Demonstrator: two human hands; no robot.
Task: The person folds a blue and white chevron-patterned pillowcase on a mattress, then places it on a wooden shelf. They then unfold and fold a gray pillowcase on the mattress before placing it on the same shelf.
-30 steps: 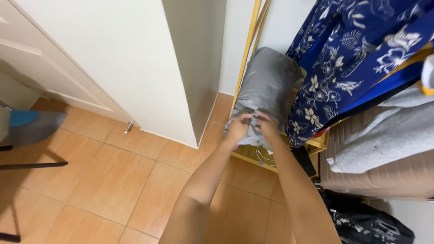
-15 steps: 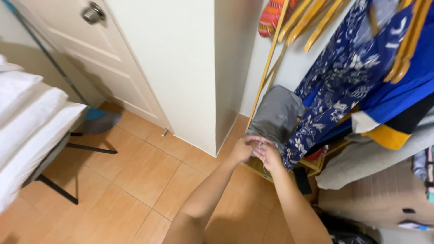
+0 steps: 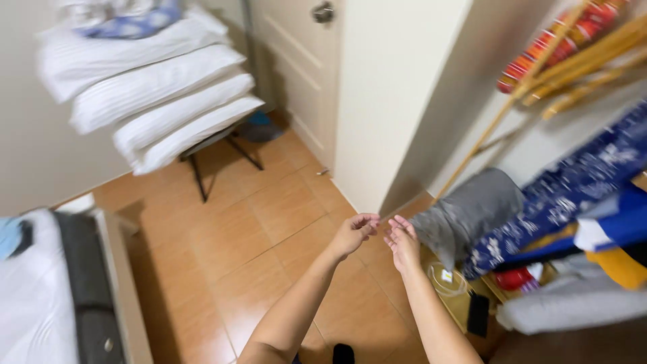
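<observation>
The grey cloth [image 3: 472, 216] hangs right of centre in the frame, its long axis slanting from upper right down to lower left, draped beside the blue flowered garment [image 3: 566, 202]. The right hand [image 3: 403, 244] is the nearer one, just left of the cloth's lower edge, fingers loosely open and holding nothing. The left hand [image 3: 353, 232] sits further left, fingers curled in; it looks empty, though blur makes that uncertain. Below them lies the orange tile floor [image 3: 222, 249].
</observation>
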